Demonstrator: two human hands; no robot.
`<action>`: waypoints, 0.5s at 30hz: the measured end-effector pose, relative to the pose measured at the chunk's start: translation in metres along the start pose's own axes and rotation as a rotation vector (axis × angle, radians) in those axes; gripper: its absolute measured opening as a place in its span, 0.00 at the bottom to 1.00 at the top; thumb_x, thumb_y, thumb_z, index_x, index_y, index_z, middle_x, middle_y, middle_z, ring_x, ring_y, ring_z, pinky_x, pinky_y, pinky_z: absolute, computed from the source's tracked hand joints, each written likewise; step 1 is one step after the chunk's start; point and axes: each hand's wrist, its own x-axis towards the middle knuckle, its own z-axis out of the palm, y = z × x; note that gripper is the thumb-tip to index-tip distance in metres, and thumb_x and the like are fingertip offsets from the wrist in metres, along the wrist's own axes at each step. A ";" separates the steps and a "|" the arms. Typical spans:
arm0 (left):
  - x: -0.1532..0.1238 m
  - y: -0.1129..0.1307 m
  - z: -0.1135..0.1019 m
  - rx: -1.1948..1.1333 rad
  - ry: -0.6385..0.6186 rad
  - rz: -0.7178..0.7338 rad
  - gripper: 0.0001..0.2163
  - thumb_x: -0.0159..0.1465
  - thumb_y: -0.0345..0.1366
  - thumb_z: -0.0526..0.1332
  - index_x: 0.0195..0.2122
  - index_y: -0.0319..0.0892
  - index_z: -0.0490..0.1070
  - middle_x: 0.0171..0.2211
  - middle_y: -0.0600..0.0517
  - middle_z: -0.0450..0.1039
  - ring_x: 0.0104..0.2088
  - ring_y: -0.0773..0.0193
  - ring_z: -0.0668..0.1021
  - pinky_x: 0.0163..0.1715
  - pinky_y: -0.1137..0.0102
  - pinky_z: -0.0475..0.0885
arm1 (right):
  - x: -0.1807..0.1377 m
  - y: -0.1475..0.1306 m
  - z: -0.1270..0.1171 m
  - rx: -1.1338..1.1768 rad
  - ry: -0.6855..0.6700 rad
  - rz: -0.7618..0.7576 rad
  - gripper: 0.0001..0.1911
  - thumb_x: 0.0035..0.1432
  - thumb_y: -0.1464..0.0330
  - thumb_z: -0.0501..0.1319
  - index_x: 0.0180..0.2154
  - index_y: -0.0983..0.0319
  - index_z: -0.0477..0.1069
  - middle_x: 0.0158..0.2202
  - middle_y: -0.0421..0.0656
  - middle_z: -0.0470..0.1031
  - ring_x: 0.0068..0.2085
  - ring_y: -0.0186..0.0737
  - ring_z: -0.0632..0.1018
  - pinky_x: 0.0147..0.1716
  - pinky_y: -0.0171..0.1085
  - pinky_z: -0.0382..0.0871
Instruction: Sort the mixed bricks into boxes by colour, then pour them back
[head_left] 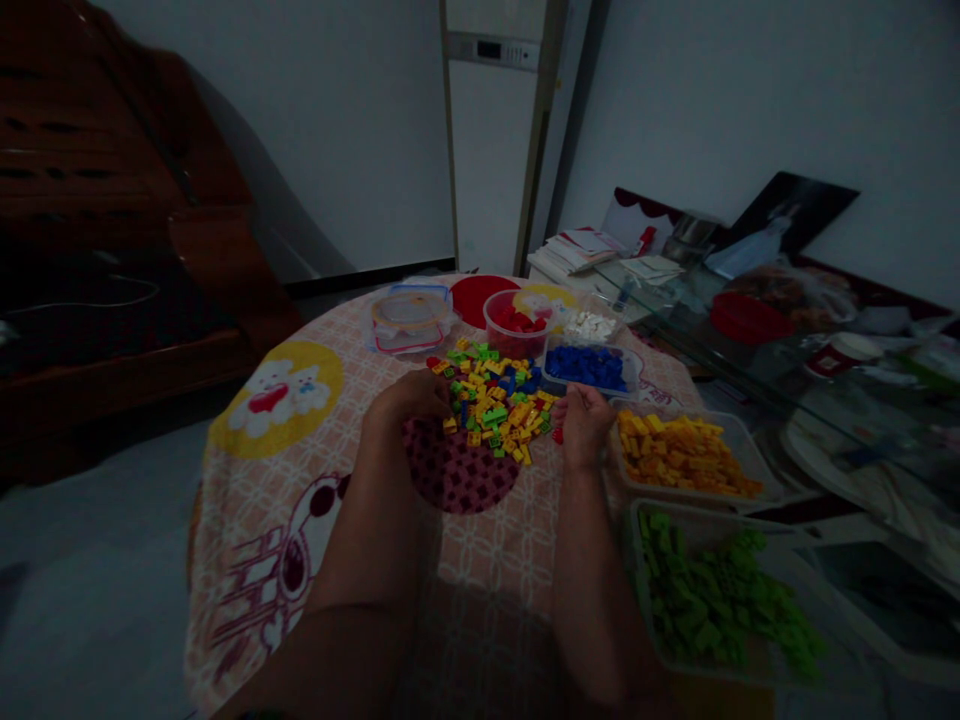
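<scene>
A mixed pile of small toy building bricks (491, 395), yellow, green, blue and red, lies on the patterned tablecloth (495, 560). My left hand (411, 396) reaches the pile's left edge with fingers curled down; what they hold, if anything, is hidden. To the right of the pile, my right hand (585, 422) is closed in a pinch close to the tub of blue bricks (590, 368). A red brick (557, 436) shows at the edge of that hand; I cannot tell whether it is held. Behind the pile stands a round tub with red bricks (519, 322).
On the right are a box of yellow bricks (682, 455) and a box of green bricks (720, 595). White bricks (590, 328) sit at the back. Clear lids (409, 318) lie at the back left. A cluttered glass table (750, 350) adjoins on the right.
</scene>
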 end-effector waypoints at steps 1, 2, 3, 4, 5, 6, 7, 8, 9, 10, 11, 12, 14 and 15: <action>0.000 0.000 -0.002 -0.007 0.022 0.007 0.05 0.43 0.34 0.69 0.16 0.44 0.74 0.16 0.55 0.72 0.21 0.64 0.73 0.21 0.73 0.61 | 0.000 0.000 0.000 0.004 0.003 0.004 0.11 0.52 0.61 0.60 0.32 0.62 0.74 0.17 0.34 0.70 0.17 0.32 0.70 0.17 0.30 0.64; 0.000 0.000 -0.003 -0.023 0.052 0.021 0.04 0.44 0.34 0.69 0.16 0.44 0.75 0.17 0.54 0.73 0.21 0.64 0.73 0.22 0.73 0.62 | -0.001 0.000 0.000 0.009 0.003 0.008 0.11 0.53 0.61 0.60 0.32 0.62 0.74 0.17 0.34 0.70 0.17 0.32 0.71 0.17 0.30 0.64; 0.000 0.000 -0.004 -0.049 0.087 0.038 0.04 0.44 0.35 0.69 0.18 0.44 0.76 0.18 0.54 0.74 0.22 0.64 0.74 0.22 0.73 0.62 | -0.001 0.000 0.000 0.013 0.003 0.012 0.11 0.53 0.61 0.60 0.32 0.62 0.74 0.17 0.34 0.71 0.17 0.32 0.71 0.17 0.30 0.64; 0.000 0.000 -0.005 -0.082 0.125 0.058 0.03 0.44 0.35 0.69 0.19 0.43 0.77 0.19 0.54 0.75 0.23 0.64 0.75 0.23 0.73 0.63 | -0.001 0.000 -0.001 0.014 0.002 0.014 0.11 0.53 0.61 0.60 0.32 0.62 0.74 0.17 0.34 0.71 0.18 0.32 0.71 0.17 0.30 0.64; 0.000 0.000 -0.006 -0.118 0.162 0.074 0.03 0.45 0.35 0.69 0.21 0.43 0.77 0.20 0.53 0.76 0.24 0.64 0.75 0.24 0.73 0.64 | -0.001 0.000 -0.001 0.014 0.000 0.016 0.11 0.53 0.60 0.61 0.32 0.62 0.74 0.17 0.34 0.71 0.18 0.33 0.71 0.17 0.30 0.65; 0.001 0.001 -0.005 -0.158 0.199 0.087 0.03 0.46 0.35 0.69 0.23 0.43 0.78 0.21 0.53 0.77 0.24 0.64 0.75 0.24 0.73 0.65 | -0.001 0.000 -0.001 0.012 0.000 0.018 0.11 0.53 0.60 0.61 0.32 0.62 0.74 0.17 0.34 0.71 0.18 0.33 0.71 0.17 0.30 0.65; 0.002 0.002 -0.004 -0.201 0.233 0.099 0.04 0.47 0.35 0.68 0.25 0.42 0.79 0.21 0.54 0.77 0.24 0.64 0.75 0.24 0.74 0.65 | -0.001 0.000 -0.001 0.008 0.000 0.022 0.11 0.53 0.60 0.61 0.32 0.62 0.74 0.17 0.34 0.71 0.18 0.32 0.71 0.17 0.30 0.65; 0.003 0.005 -0.003 -0.246 0.259 0.111 0.05 0.48 0.35 0.67 0.26 0.42 0.79 0.20 0.54 0.76 0.23 0.65 0.75 0.24 0.74 0.65 | -0.001 0.001 -0.001 0.003 0.002 0.025 0.11 0.53 0.61 0.61 0.32 0.62 0.74 0.17 0.34 0.71 0.17 0.32 0.70 0.17 0.30 0.64; 0.004 0.009 0.000 -0.294 0.275 0.124 0.06 0.49 0.36 0.67 0.28 0.42 0.79 0.20 0.54 0.76 0.22 0.65 0.74 0.23 0.74 0.65 | -0.001 0.000 -0.001 -0.003 0.006 0.028 0.11 0.53 0.61 0.61 0.32 0.62 0.74 0.17 0.34 0.71 0.17 0.32 0.70 0.17 0.30 0.64; 0.006 0.015 0.003 -0.347 0.284 0.139 0.06 0.50 0.36 0.67 0.28 0.41 0.79 0.19 0.54 0.74 0.20 0.66 0.73 0.22 0.74 0.65 | -0.001 0.000 0.000 -0.008 0.005 0.031 0.10 0.53 0.61 0.60 0.32 0.62 0.74 0.17 0.34 0.71 0.17 0.32 0.70 0.16 0.30 0.64; 0.008 0.021 0.006 -0.406 0.286 0.157 0.06 0.50 0.36 0.67 0.28 0.40 0.78 0.18 0.55 0.73 0.19 0.67 0.72 0.21 0.74 0.65 | -0.001 -0.001 0.000 -0.012 0.008 0.034 0.10 0.53 0.62 0.60 0.31 0.62 0.74 0.17 0.34 0.71 0.17 0.32 0.70 0.16 0.30 0.63; 0.011 0.029 0.011 -0.475 0.285 0.178 0.07 0.51 0.36 0.67 0.29 0.40 0.78 0.18 0.55 0.73 0.19 0.68 0.72 0.21 0.74 0.65 | -0.002 -0.002 0.000 -0.014 0.008 0.038 0.10 0.53 0.62 0.60 0.31 0.61 0.74 0.17 0.34 0.71 0.17 0.32 0.70 0.16 0.29 0.63; 0.016 0.047 0.023 -0.631 0.300 0.239 0.07 0.51 0.37 0.67 0.29 0.39 0.77 0.19 0.54 0.74 0.19 0.68 0.73 0.22 0.74 0.67 | -0.002 -0.004 0.001 -0.009 0.015 0.050 0.09 0.53 0.62 0.60 0.31 0.61 0.74 0.17 0.34 0.70 0.16 0.32 0.70 0.15 0.29 0.62; 0.019 0.057 0.030 -0.714 0.303 0.268 0.08 0.51 0.36 0.68 0.30 0.38 0.77 0.20 0.54 0.75 0.20 0.68 0.74 0.23 0.74 0.69 | -0.003 -0.004 0.001 -0.005 0.016 0.058 0.09 0.53 0.62 0.60 0.31 0.61 0.74 0.17 0.34 0.70 0.16 0.32 0.70 0.15 0.29 0.62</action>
